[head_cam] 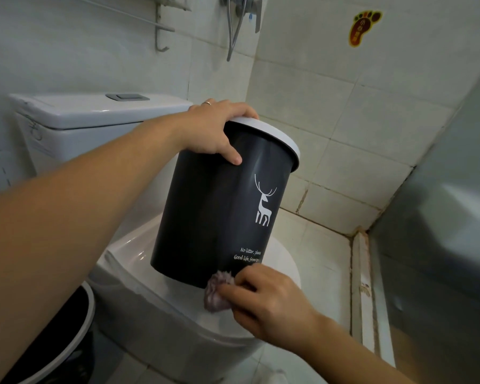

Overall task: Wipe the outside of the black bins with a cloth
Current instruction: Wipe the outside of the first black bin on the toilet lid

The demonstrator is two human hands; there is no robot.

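- Nearest to us in the head view, our left forearm runs from the lower left of the frame up to the centre, where our left hand (215,128) clamps the white rim (272,134) of the black bin (214,206): thumb pressed on the dark wall, the other fingers curled over the top edge.
- At lower centre our right hand (269,297) has its fingers bunched round a small mauve cloth (216,292), which touches the bin's bottom edge just below the white lettering.
- That bin sits tilted at mid-frame, its base resting on the closed toilet lid (155,286), with the deer print facing us.
- A second dark bin (67,328) with a pale rim shows at the lower left edge, on the floor.
- Risks, as we judge them: the tilted base could skid on the glossy lid if the cloth pushes sideways harder than our left hand resists. The rim looks like a separate ring, so gripping only there could lift it off. So small a wad could also miss strips of the wall.
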